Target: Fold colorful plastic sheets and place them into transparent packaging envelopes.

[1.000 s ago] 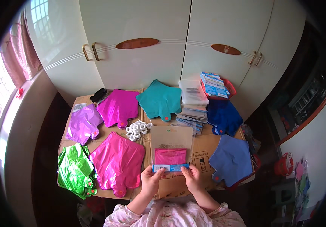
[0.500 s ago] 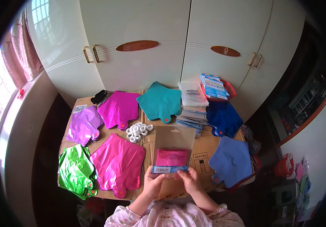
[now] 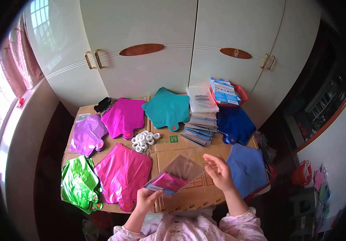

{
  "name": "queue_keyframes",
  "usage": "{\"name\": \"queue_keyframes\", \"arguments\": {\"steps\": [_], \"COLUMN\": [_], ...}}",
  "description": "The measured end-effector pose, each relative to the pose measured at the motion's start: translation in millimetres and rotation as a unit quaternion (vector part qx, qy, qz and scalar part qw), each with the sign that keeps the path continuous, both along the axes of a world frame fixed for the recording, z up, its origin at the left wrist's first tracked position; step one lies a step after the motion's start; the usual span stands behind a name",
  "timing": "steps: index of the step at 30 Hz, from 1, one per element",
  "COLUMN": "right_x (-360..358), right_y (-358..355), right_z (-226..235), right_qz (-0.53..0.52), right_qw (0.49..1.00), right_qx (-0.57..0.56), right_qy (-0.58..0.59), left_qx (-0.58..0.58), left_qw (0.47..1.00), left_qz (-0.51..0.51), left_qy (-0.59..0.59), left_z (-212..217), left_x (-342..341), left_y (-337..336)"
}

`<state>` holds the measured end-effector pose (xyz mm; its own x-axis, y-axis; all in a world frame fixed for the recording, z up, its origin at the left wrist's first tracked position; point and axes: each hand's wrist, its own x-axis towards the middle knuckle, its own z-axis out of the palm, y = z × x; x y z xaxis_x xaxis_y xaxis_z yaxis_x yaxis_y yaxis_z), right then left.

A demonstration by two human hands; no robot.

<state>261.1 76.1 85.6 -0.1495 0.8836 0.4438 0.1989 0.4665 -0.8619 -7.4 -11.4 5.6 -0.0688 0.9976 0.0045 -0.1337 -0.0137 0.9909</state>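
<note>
My left hand [image 3: 146, 199] pinches the lower left corner of a clear plastic packet [image 3: 186, 166], which is tilted above the near middle of the cardboard. Inside it lies a folded shiny pink foil piece [image 3: 172, 181], with a blue and white card strip along the lower edge. My right hand [image 3: 220, 174] is raised to the right of the packet, fingers apart and nothing in them. Beside my left hand lies a stack of bright pink star-shaped foil balloons [image 3: 123, 172]. A stack of light blue foil balloons [image 3: 244, 168] is nearest to my right hand.
Further foil stacks in green [image 3: 78, 180], lilac [image 3: 86, 135], magenta [image 3: 123, 117], teal [image 3: 167, 107] and dark blue [image 3: 236, 125] surround a pile of white rings [image 3: 143, 140]. Flat packets [image 3: 199, 127], clear bags [image 3: 201, 99] and a red basket [image 3: 242, 95] stand back right.
My right hand has let go of the packet and lifted away to the right, opening. The packet, now in my left hand alone, has moved slightly left and tilted.
</note>
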Motion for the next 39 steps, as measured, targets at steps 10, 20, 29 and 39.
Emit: {"name": "queue_keyframes", "arguments": {"steps": [10,20,29,39], "right_x": [-3,4,-6,-4], "right_y": [13,16,10,56], "right_z": [13,15,10,-39], "right_qz": [0.152,0.356,0.308,0.141], "right_qw": [0.972,0.783,0.859,0.954], "right_qx": [-0.180,-0.465,-0.370,-0.262], "right_qy": [-0.020,0.211,0.173,-0.027], "left_qx": [-0.004,0.013,0.029,0.046], "left_qw": [0.999,0.987,0.991,0.968], "left_qz": [-0.046,-0.149,-0.059,0.152], "left_qy": [-0.016,-0.059,-0.119,0.194], "left_z": [20,0,2,-4], "left_x": [-12,-34,-19,10], "left_y": [-3,1,2,2]}}
